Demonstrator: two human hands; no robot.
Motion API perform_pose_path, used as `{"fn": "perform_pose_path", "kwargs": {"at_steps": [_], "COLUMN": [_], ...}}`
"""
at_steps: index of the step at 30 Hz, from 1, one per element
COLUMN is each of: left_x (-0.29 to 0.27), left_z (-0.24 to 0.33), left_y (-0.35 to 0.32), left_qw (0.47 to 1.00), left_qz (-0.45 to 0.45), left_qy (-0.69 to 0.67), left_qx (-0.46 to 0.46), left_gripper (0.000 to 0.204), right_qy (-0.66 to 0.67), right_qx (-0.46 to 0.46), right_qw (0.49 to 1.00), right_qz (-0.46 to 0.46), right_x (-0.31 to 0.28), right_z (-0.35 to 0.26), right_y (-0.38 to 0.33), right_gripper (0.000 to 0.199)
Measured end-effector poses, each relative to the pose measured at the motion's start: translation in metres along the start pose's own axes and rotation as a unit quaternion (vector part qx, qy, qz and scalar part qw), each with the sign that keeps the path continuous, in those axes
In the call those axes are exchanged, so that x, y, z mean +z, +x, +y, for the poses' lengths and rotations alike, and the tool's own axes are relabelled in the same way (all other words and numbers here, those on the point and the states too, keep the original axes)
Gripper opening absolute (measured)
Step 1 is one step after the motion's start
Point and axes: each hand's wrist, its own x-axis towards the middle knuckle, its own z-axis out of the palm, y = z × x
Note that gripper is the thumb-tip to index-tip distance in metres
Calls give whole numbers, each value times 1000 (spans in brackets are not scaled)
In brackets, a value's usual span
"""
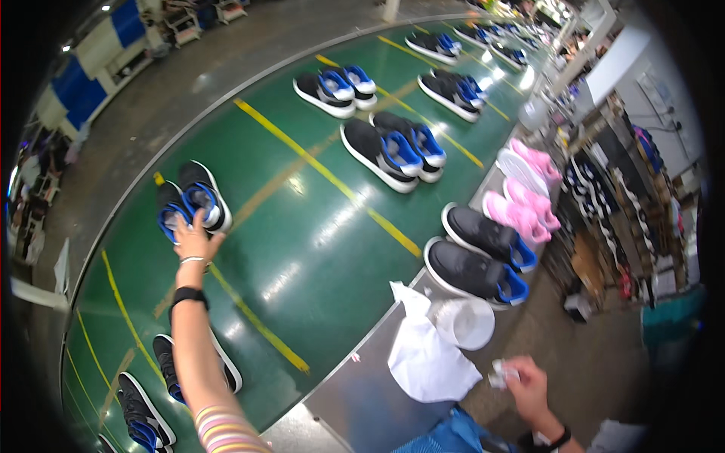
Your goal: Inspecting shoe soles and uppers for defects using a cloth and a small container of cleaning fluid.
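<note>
My left hand (195, 238) reaches far out over the green table, fingers spread at the heel openings of a pair of black sneakers (202, 195) with blue lining and white soles. The fingertips overlap the heels; whether they press on them I cannot tell. My right hand (526, 386), low on the right, pinches a small whitish piece (501, 374) whose kind is too blurred to make out. Between that hand and the table's metal edge lie a white cloth (427, 353) and a white round tub (467, 325).
More black-and-blue sneakers (389, 151) stand in pairs across the green surface (294, 241), which yellow lines divide. Larger black shoes (474, 270) and pink shoes (521, 198) line the right edge. Under my left forearm sit other shoes (143, 411). Crowded racks (604, 196) stand at right.
</note>
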Motion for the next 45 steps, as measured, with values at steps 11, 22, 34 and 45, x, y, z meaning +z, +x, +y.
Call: {"fn": "perform_pose_path", "kwargs": {"at_steps": [11, 22, 34, 45], "left_x": [-47, -67, -45, -79], "left_z": [-56, -10, 52, 109], "left_y": [-281, -353, -527, -554], "left_qw": [984, 991, 998, 508], "left_qz": [-179, -54, -37, 36], "left_qy": [9, -22, 50, -760], "left_qx": [-19, -122, -19, -404], "left_gripper": [73, 48, 34, 24], "right_qy": [273, 227, 380, 76], "right_qx": [81, 60, 249, -169], "right_qw": [942, 926, 740, 814], "right_qz": [-180, -295, -496, -551], "right_x": [25, 10, 63, 113], "right_z": [-14, 9, 20, 12], "right_y": [60, 33, -3, -72], "right_gripper": [17, 19, 27, 28]}}
